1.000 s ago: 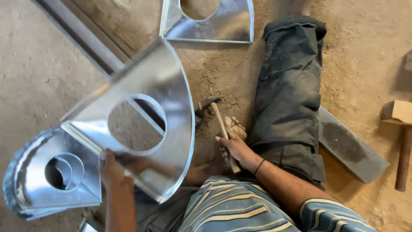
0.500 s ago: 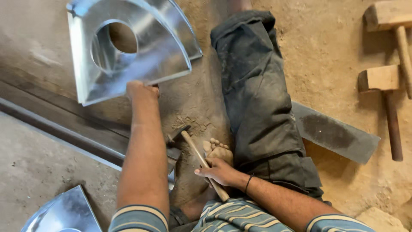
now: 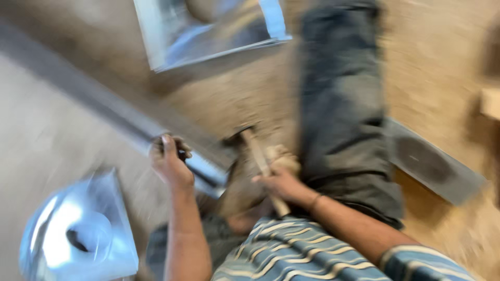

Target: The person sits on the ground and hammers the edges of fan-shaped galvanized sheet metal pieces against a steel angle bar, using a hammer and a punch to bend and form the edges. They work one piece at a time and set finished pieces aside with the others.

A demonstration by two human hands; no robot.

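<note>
Right-hand [image 3: 281, 184] grip around hammer [image 3: 258, 156]

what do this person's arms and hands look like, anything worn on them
Both forearms are bare, and the left hand and right hand wear no gloves. A thin dark band circles the right wrist. Short sleeves of a shirt with blue, grey and cream wavy stripes cover the upper arms. The picture is blurred, so finer marks cannot be made out.
</note>
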